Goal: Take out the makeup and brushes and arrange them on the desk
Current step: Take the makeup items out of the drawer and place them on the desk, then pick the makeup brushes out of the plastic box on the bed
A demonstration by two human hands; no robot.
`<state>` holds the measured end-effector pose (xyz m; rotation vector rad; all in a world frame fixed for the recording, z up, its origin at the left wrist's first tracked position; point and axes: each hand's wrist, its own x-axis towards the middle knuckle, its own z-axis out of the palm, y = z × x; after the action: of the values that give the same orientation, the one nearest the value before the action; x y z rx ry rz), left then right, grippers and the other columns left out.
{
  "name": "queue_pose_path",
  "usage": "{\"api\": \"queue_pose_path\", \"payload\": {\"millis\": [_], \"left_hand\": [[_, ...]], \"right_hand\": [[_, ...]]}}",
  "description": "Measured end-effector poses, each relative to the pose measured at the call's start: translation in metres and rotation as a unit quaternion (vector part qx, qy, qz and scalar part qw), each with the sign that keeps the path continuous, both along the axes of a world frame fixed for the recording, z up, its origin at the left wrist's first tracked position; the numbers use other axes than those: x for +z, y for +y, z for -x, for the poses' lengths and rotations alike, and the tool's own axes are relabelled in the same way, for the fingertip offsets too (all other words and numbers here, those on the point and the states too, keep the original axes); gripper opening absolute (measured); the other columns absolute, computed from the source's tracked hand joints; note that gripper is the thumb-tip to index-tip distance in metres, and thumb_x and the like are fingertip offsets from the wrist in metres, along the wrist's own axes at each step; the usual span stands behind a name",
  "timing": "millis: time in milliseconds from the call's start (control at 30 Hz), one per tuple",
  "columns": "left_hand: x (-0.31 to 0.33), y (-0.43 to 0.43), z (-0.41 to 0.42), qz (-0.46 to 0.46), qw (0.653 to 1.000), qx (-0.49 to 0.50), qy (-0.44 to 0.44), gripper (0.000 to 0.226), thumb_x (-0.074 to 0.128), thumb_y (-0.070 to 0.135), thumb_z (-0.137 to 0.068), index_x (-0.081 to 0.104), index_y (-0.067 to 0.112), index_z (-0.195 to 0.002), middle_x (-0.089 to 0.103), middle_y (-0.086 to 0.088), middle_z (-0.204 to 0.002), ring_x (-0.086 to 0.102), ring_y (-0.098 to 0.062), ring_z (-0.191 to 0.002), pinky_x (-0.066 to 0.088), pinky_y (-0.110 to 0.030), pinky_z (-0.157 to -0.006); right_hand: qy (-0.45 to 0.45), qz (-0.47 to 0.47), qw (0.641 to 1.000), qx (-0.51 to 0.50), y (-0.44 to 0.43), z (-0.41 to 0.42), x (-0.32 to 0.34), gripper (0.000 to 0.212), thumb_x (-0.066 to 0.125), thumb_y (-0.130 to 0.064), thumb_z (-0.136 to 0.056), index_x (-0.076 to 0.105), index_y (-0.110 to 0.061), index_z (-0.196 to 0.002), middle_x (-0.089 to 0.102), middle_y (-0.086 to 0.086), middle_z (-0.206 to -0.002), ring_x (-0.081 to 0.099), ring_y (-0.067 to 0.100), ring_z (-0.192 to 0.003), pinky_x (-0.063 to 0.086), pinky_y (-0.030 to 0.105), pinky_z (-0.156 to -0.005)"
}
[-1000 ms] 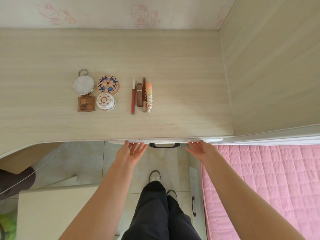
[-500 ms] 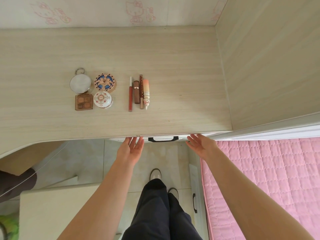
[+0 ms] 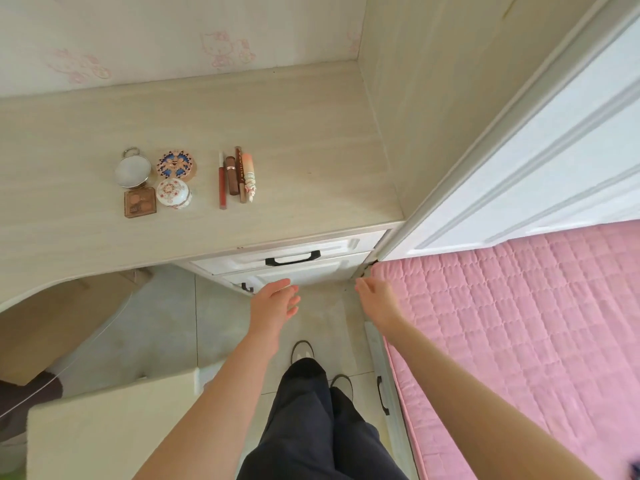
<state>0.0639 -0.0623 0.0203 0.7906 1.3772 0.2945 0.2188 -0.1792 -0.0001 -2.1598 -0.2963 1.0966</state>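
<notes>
Makeup lies in two tidy groups on the pale wood-grain desk (image 3: 311, 126). On the left, four cases form a square, touching or nearly so: a round silver mirror compact with a ring (image 3: 133, 171), a round compact with a blue and orange pattern (image 3: 176, 165), a square brown eyeshadow palette (image 3: 140, 202) and a white domed floral case (image 3: 173, 192). Just to their right, four sticks lie side by side, pointing at the wall: a slim red lip gloss tube (image 3: 222, 183), a short brown lipstick (image 3: 231, 174), a thin dark brown pencil (image 3: 239, 161) and a peach tube with a pink and white cap (image 3: 249, 176). No brush head can be made out among them.

Under the desk edge, the white drawer with a black handle (image 3: 235, 264) looks pushed in. Both hands hover in front of it and touch nothing. The left hand (image 3: 275, 303) has its fingers spread and relaxed. The right hand (image 3: 375, 299) is loosely extended beside the corner of the pink quilted bed (image 3: 519, 323). Each is empty.

The laying-out step looks done, or close to it. If brushes are left inside, the next move calls for hooking fingers behind the handle and drawing the drawer straight out. The brushes would then go parallel on the bare wood to the right of the sticks.
</notes>
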Motion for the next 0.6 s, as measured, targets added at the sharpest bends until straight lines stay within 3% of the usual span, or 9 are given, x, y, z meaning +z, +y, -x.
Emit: {"api": "queue_pose_path", "payload": {"millis": [33, 100, 133, 200, 400, 500, 600], "left_hand": [[0.002, -0.013, 0.000, -0.024, 0.999, -0.029, 0.010, 0.019, 0.060, 0.007, -0.090, 0.063, 0.012, -0.108, 0.070, -0.008, -0.102, 0.067, -0.021, -0.092, 0.055, -0.028, -0.077], [0.006, -0.037, 0.000, -0.074, 0.993, -0.092, 0.032, 0.021, 0.059, 0.012, -0.089, 0.065, 0.013, -0.110, 0.069, -0.006, -0.100, 0.066, -0.019, -0.092, 0.055, -0.031, -0.082], [0.008, -0.048, -0.002, -0.112, 0.983, -0.133, 0.053, 0.023, 0.059, 0.015, -0.089, 0.065, 0.014, -0.112, 0.069, -0.005, -0.101, 0.065, -0.018, -0.094, 0.054, -0.032, -0.085], [0.013, -0.070, -0.005, -0.200, 0.949, -0.229, 0.088, 0.023, 0.056, 0.019, -0.092, 0.064, 0.017, -0.114, 0.068, 0.000, -0.107, 0.063, -0.013, -0.096, 0.050, -0.026, -0.083], [0.030, -0.130, -0.006, -0.388, 0.798, -0.446, 0.117, 0.035, 0.051, 0.021, -0.096, 0.055, 0.019, -0.131, 0.060, 0.001, -0.127, 0.052, -0.015, -0.120, 0.032, -0.019, -0.095], [0.038, -0.148, -0.003, -0.461, 0.712, -0.521, 0.091, 0.038, 0.050, 0.020, -0.097, 0.051, 0.015, -0.134, 0.056, -0.002, -0.132, 0.046, -0.017, -0.127, 0.034, -0.027, -0.106], [0.040, -0.155, -0.001, -0.501, 0.629, -0.590, 0.074, 0.042, 0.047, 0.020, -0.098, 0.046, 0.014, -0.139, 0.047, -0.001, -0.144, 0.033, -0.018, -0.139, 0.024, -0.032, -0.116]], "right_hand": [[-0.013, -0.003, 1.000, 0.016, -0.012, 0.005, 0.004, 0.023, 0.041, -0.029, -0.098, 0.053, -0.030, -0.078, 0.049, -0.011, -0.063, 0.045, 0.010, -0.056, 0.032, 0.022, -0.049], [-0.025, -0.004, 0.999, 0.043, -0.039, 0.014, 0.013, 0.025, 0.040, -0.029, -0.098, 0.061, -0.023, -0.111, 0.061, -0.008, -0.090, 0.055, 0.009, -0.075, 0.039, 0.018, -0.060], [-0.035, -0.003, 0.998, 0.050, -0.053, 0.018, 0.017, 0.034, 0.040, -0.030, -0.099, 0.055, -0.019, -0.127, 0.061, -0.005, -0.109, 0.058, 0.010, -0.090, 0.042, 0.017, -0.070], [-0.071, 0.006, 0.996, 0.061, -0.079, 0.025, 0.029, 0.041, 0.040, -0.029, -0.100, 0.045, -0.015, -0.138, 0.056, -0.001, -0.131, 0.055, 0.014, -0.110, 0.039, 0.020, -0.086], [-0.191, 0.051, 0.976, 0.096, -0.145, 0.052, 0.059, 0.043, 0.039, -0.030, -0.101, 0.041, -0.009, -0.139, 0.046, 0.008, -0.140, 0.044, 0.025, -0.127, 0.038, 0.033, -0.101], [-0.249, 0.081, 0.962, 0.079, -0.170, 0.068, 0.067, 0.037, 0.041, -0.025, -0.100, 0.046, -0.005, -0.131, 0.048, 0.011, -0.135, 0.041, 0.026, -0.126, 0.035, 0.032, -0.102], [-0.286, 0.109, 0.951, 0.042, -0.191, 0.086, 0.071, 0.038, 0.042, -0.022, -0.100, 0.044, -0.005, -0.134, 0.046, 0.009, -0.139, 0.037, 0.026, -0.132, 0.028, 0.030, -0.108]]}}
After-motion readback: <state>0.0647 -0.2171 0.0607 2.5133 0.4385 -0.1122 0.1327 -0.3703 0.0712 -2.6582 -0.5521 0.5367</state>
